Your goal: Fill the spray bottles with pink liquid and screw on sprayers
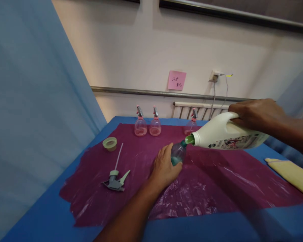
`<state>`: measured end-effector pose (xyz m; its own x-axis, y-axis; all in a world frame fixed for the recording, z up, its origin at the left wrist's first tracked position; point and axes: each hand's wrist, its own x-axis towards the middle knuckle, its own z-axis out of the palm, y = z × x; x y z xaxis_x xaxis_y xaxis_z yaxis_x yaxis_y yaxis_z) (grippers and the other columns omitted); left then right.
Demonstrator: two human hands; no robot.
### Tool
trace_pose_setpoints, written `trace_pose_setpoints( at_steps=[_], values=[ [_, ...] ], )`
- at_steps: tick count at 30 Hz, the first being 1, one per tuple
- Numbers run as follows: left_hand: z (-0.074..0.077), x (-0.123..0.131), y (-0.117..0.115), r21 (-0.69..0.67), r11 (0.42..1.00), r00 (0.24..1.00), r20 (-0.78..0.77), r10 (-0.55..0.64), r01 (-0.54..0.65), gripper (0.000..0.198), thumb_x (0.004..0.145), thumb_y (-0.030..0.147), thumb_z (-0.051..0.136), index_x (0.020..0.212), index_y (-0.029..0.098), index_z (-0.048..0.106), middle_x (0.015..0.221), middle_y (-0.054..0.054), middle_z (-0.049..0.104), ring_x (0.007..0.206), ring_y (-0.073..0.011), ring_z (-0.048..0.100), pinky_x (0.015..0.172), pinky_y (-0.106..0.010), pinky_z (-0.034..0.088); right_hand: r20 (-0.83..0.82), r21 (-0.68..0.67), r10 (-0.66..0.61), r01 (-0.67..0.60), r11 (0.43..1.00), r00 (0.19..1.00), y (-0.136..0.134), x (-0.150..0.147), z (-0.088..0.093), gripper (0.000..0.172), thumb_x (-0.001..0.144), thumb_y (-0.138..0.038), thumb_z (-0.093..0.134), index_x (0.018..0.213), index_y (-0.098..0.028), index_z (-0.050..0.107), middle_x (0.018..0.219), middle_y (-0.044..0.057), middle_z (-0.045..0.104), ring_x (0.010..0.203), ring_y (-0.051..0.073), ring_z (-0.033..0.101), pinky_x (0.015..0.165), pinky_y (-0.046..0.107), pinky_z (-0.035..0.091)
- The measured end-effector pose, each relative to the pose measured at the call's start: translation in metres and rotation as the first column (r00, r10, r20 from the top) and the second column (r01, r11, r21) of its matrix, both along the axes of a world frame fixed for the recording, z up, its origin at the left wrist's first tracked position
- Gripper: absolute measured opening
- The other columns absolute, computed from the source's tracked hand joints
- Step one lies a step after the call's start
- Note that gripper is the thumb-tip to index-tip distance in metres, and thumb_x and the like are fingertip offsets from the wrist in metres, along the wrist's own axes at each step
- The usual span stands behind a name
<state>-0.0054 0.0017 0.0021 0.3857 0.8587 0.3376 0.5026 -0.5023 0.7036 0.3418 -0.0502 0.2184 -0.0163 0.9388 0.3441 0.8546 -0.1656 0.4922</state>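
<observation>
My left hand [165, 166] is wrapped round a small clear spray bottle [178, 153] with a green neck and some greenish liquid inside. The bottle has no spray head on it. My right hand [257, 112] grips the handle of a large cream-coloured jug [214, 132] with a printed label. That jug lies tipped nearly level, its green-lined mouth right at the bottle's neck. Whether liquid is flowing is hard to make out. To the left, a detached grey trigger spray head [114, 181] with a pale green trigger lies with its tube pointing away from me.
A pale green cap [110, 144] sits at the left on the purple plastic sheet [96, 201]. Pink-collared spray bottles stand at the back: one [140, 127], another [155, 126], and a third [191, 127] behind the jug. A folded yellow cloth [290, 173] lies right. Blue curtain [35, 101] hangs left.
</observation>
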Motion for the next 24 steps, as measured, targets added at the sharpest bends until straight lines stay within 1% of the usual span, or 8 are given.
trace_pose_setpoints(
  at_steps=[5,8,12,15,19,22,24],
  values=[
    [-0.001,0.001,0.001,-0.005,1.0,1.0,0.005,0.0,0.0,0.083,0.085,0.027,0.078,0.164,0.022,0.052,0.163,-0.016,0.062,0.153,-0.0365,0.058,0.133,-0.055,0.045,-0.009,0.009,0.01,-0.01,1.0,1.0,0.0,0.001,-0.002,0.025,0.098,-0.051,0.057,0.097,-0.03,0.07,0.098,0.004,0.081,0.081,0.025,0.07,0.061,0.034,0.025],
    [-0.002,0.001,0.001,-0.014,1.0,1.0,-0.002,0.008,-0.008,0.084,0.085,0.028,0.078,0.165,0.024,0.051,0.164,-0.016,0.062,0.153,-0.0368,0.058,0.132,-0.055,0.046,-0.015,0.005,-0.006,0.006,1.0,1.0,0.0,0.001,-0.004,0.023,0.097,-0.05,0.058,0.098,-0.03,0.07,0.098,0.005,0.082,0.081,0.025,0.07,0.061,0.034,0.025],
    [0.0,0.0,0.0,-0.03,0.999,1.0,-0.004,0.015,-0.015,0.087,0.086,0.03,0.078,0.167,0.022,0.048,0.165,-0.017,0.061,0.154,-0.038,0.058,0.133,-0.056,0.045,-0.02,0.0,-0.008,0.008,1.0,1.0,0.002,0.006,-0.012,0.024,0.097,-0.049,0.058,0.098,-0.029,0.071,0.1,0.006,0.082,0.081,0.025,0.069,0.061,0.034,0.024],
    [0.0,-0.001,-0.001,-0.058,0.998,1.0,0.012,0.025,-0.024,0.09,0.086,0.03,0.079,0.17,0.024,0.045,0.167,-0.016,0.059,0.156,-0.0386,0.056,0.133,-0.057,0.044,-0.071,-0.001,-0.01,0.01,1.0,0.997,0.005,0.009,-0.024,0.024,0.095,-0.049,0.057,0.097,-0.029,0.071,0.1,0.007,0.082,0.081,0.026,0.069,0.062,0.034,0.025],
    [0.002,-0.001,-0.001,-0.082,0.996,0.999,0.026,0.033,-0.031,0.092,0.087,0.03,0.079,0.172,0.025,0.043,0.171,-0.016,0.056,0.159,-0.0379,0.054,0.135,-0.056,0.042,-0.201,0.045,-0.043,0.053,0.998,0.979,0.007,0.01,-0.049,0.029,0.094,-0.052,0.057,0.097,-0.028,0.075,0.094,0.008,0.082,0.081,0.027,0.07,0.064,0.035,0.028],
    [0.003,-0.001,0.001,-0.088,0.996,0.999,0.043,0.032,-0.028,0.092,0.087,0.03,0.079,0.172,0.023,0.042,0.171,-0.017,0.055,0.16,-0.0376,0.054,0.136,-0.056,0.042,-0.339,0.092,-0.03,0.065,0.994,0.94,0.008,0.01,-0.067,0.035,0.094,-0.055,0.055,0.097,-0.028,0.077,0.096,0.009,0.083,0.082,0.027,0.07,0.065,0.035,0.031],
    [0.004,0.0,0.003,-0.091,0.996,0.998,0.048,0.028,-0.023,0.093,0.087,0.03,0.08,0.172,0.021,0.041,0.17,-0.018,0.056,0.159,-0.0373,0.054,0.135,-0.056,0.042,-0.431,0.141,-0.011,0.079,0.987,0.902,0.009,0.014,-0.078,0.037,0.092,-0.057,0.055,0.096,-0.027,0.076,0.093,0.009,0.081,0.081,0.027,0.069,0.067,0.035,0.034]
  ],
)
